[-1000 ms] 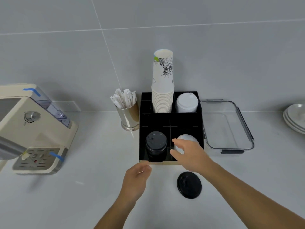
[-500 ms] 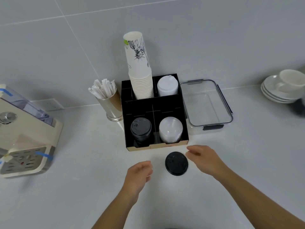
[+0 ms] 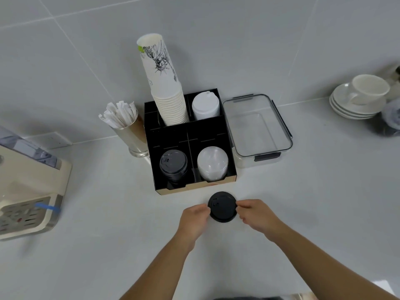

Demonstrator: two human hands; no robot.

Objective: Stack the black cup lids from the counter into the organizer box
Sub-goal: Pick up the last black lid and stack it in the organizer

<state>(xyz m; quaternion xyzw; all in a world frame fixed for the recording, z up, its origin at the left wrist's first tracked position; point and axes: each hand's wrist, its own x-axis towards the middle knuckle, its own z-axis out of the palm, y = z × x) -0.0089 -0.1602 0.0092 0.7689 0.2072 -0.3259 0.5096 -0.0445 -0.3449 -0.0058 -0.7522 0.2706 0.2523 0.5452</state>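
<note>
One black cup lid (image 3: 222, 207) lies flat on the white counter just in front of the black organizer box (image 3: 191, 135). My left hand (image 3: 194, 219) touches the lid's left edge with its fingertips and my right hand (image 3: 258, 216) touches its right edge, so both hands pinch it between them. In the box's front left compartment stands a stack of black lids (image 3: 173, 166). The front right compartment holds clear dome lids (image 3: 212, 164).
Stacked paper cups (image 3: 166, 87) and white lids (image 3: 205, 106) fill the box's back compartments. A metal cup of wrapped straws (image 3: 127, 126) stands left, a coffee machine (image 3: 28, 191) far left. A clear container (image 3: 257, 128) sits right; saucers with a cup (image 3: 361, 96) far right.
My right hand left the box's front right compartment and came down to the lid on the counter. My left hand moved right to its other edge. Both now grip it.
</note>
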